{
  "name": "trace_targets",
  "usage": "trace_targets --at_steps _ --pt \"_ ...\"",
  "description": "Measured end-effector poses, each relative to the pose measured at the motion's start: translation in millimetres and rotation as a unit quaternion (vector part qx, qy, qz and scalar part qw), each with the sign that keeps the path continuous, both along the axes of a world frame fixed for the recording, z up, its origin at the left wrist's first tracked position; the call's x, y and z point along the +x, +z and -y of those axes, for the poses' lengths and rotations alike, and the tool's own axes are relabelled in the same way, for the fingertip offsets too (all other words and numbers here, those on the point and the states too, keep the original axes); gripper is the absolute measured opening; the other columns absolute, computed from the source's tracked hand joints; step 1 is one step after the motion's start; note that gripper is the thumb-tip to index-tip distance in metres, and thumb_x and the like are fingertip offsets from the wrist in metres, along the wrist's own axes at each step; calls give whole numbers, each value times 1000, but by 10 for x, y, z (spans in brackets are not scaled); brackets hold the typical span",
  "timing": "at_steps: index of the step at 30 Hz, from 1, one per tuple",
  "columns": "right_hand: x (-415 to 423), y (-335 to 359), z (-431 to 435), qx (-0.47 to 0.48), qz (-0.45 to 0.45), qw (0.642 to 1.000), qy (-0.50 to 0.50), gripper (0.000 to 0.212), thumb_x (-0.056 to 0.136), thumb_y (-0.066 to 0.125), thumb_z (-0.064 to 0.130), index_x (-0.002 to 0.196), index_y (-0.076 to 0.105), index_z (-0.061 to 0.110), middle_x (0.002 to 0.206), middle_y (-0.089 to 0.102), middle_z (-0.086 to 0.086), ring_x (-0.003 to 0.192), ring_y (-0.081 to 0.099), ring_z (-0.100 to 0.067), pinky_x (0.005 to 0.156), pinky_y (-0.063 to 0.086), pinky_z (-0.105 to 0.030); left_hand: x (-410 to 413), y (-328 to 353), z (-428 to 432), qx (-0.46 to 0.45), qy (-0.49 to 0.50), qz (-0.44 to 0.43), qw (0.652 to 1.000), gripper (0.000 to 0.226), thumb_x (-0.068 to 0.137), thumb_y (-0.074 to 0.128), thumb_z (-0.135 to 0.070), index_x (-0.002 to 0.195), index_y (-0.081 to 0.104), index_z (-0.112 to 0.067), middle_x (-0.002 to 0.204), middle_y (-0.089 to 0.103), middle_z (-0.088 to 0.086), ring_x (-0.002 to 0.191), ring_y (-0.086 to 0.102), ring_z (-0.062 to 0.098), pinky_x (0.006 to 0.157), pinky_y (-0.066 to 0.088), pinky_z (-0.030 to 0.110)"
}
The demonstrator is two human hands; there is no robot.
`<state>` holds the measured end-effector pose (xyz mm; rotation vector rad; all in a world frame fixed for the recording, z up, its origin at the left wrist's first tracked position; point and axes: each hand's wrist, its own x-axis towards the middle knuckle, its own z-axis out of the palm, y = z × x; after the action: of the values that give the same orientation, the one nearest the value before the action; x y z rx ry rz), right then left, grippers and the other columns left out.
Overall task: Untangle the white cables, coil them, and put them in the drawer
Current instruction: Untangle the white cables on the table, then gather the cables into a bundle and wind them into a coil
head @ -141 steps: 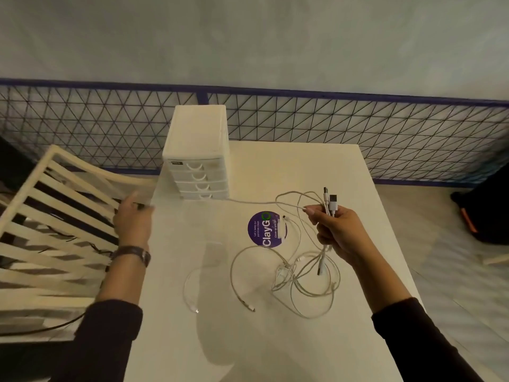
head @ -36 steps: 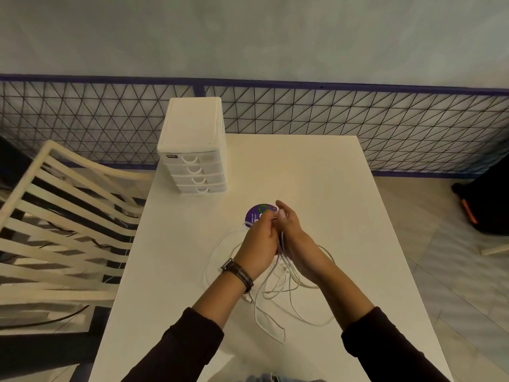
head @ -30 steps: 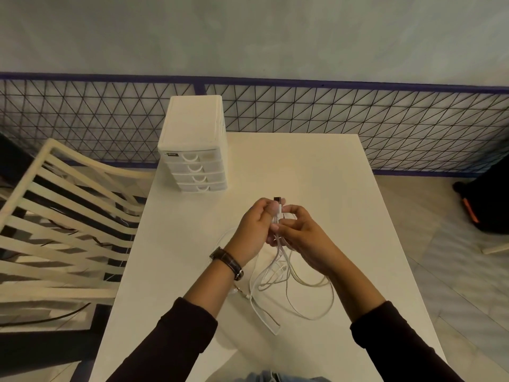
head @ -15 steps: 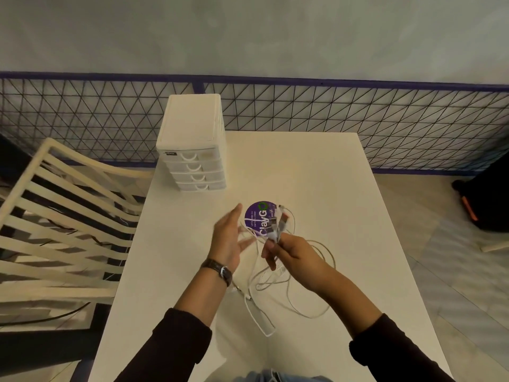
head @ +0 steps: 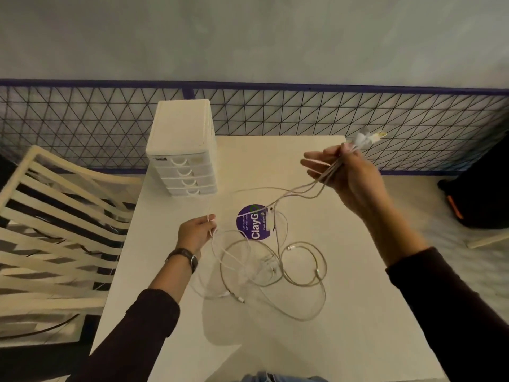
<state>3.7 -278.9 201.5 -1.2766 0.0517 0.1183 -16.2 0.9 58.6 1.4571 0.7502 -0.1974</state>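
- Several white cables (head: 275, 266), seen from the head view, lie in overlapping loops on the bench (head: 344, 312). Most of the heap is on the near side of the purple sticker (head: 254, 222), and a few strands rise across the sticker's right edge.
- Right grip (head: 349, 175): raised above the bench, beyond and to the right of the sticker. It clasps a bundle of strands just below their plug ends (head: 369, 137), which stick out past it. The forefinger is stretched out loose and the other fingers are curled round the bundle.
- Left grip (head: 195, 232): low, just left of the sticker, with thumb and fingertips nipped on a single strand at the heap's edge.
- Drawer unit (head: 183, 158): beyond the sticker and to its left, with all four drawers closed.
- Step in hand, as I judge it: untangling. One grip has the ends gathered and the other is singling out one strand. Nothing is coiled or stowed.
- Next move probably calls for drawing the nipped strand clear of the heap, keeping the ends held firm and following it through each crossing. A sharp tug could tighten the loops into a knot.
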Motion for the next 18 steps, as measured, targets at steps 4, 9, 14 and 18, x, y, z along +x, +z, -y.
trace_targets --at_steps 4,9,14,18 --pt "216 354 104 159 -9 987 -2 40 103 19 27 90 53 9 94 72 -16 103 67 -32 82 56 -43 100 -34 -61 145 -88 -51 984 68 82 68 -14 142 36 -9 147 35 13 131 39 28 109 34 39" --pt "238 366 -142 223 -44 972 55 40 103 19 28 91 52 9 89 73 -16 97 69 -29 86 55 -46 152 536 477 219 -171 217 936 56 87 56 -3 138 40 -19 150 29 4 139 26 19 114 23 33" --pt "143 358 -449 229 -63 967 96 38 103 20 26 94 51 6 85 73 -17 92 70 -29 85 56 -42 200 1299 921 -23 -304 318 898 55 87 48 -36 139 37 -26 146 38 -6 135 33 5 108 28 24" --pt "240 562 -561 283 -53 955 75 37 103 23 23 91 53 5 74 72 -13 74 72 -23 71 59 -32 259 1500 1061 -67 -422 253 868 62 85 62 -27 140 33 -16 116 67 2 107 62 11 97 44 25"
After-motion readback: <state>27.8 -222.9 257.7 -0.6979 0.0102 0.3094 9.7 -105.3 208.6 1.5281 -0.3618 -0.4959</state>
